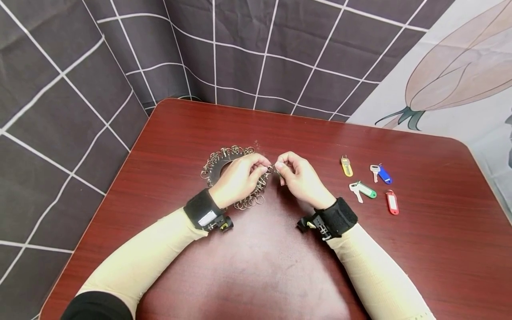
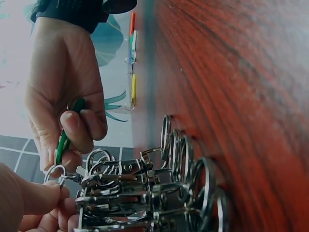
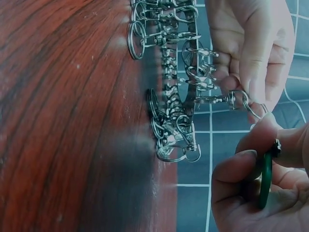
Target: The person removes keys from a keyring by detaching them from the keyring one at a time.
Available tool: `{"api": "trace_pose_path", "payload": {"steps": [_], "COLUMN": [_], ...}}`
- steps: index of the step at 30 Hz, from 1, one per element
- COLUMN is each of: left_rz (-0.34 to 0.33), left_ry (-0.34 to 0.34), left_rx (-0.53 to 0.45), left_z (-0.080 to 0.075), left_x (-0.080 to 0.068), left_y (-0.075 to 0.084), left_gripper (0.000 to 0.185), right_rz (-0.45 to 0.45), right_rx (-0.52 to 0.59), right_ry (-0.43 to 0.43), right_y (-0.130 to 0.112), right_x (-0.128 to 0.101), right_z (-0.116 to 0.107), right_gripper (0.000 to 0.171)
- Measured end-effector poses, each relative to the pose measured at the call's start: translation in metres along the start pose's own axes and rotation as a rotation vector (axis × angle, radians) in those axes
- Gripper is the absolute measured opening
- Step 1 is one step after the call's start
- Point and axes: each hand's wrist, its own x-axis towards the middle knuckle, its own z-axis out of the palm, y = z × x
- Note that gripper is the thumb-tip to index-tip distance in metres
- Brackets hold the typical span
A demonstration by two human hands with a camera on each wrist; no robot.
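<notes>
Between both hands is a split key ring point(image 3: 253, 109) on a metal swivel clasp point(image 3: 215, 99). My left hand point(image 1: 239, 178) pinches this ring between thumb and fingers. The clasp hangs from a dark round band point(image 1: 216, 172) lined with many metal clasps and rings. My right hand point(image 1: 302, 178) holds a flat green piece point(image 2: 63, 140), seen edge-on, in its curled fingers. A small metal part shows at one end of the piece in the right wrist view; its full shape is hidden. The right fingertips are at the split ring's edge.
On the red-brown table point(image 1: 256, 249), to the right, lie a yellow key tag point(image 1: 346, 166), a blue tag point(image 1: 385, 174) by a key point(image 1: 374, 171), a green tag point(image 1: 366, 190) by another key point(image 1: 355, 192), and a red tag point(image 1: 392, 202). Gridded dark cloth point(image 1: 240, 53) hangs behind.
</notes>
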Motion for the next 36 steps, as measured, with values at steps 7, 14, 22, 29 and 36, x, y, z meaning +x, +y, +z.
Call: {"api": "trace_pose_path", "payload": {"steps": [7, 14, 22, 29, 36], "left_rz": [-0.008, -0.027, -0.052, -0.061, -0.047], "left_ry": [-0.046, -0.048, 0.000, 0.038, 0.052], "left_rx": [-0.020, -0.020, -0.005, -0.034, -0.074], "left_z": [-0.0001, 0.0003, 0.0006, 0.0009, 0.0007], "left_x": [0.0003, -0.0002, -0.0004, -0.0008, -0.0013], "left_y": [-0.0017, -0.0030, -0.0008, 0.0000, 0.0004], "left_gripper": [0.007, 0.005, 0.004, 0.008, 0.010], "right_rz": [0.022, 0.039, 0.032, 0.034, 0.051], "right_rx": [0.047, 0.063, 0.053, 0.006, -0.015], "right_ry": [0.012, 0.020, 0.015, -0.026, -0.035], "right_y": [-0.0040, -0.0057, -0.0054, -0.0040, -0.0044], "right_x": [0.0007, 0.0004, -0.0004, -0.0009, -0.0003], "right_z": [0.0017, 0.0023, -0.0005, -0.0027, -0.0040], "right_gripper": [0.009, 0.009, 0.008, 0.012, 0.012]}}
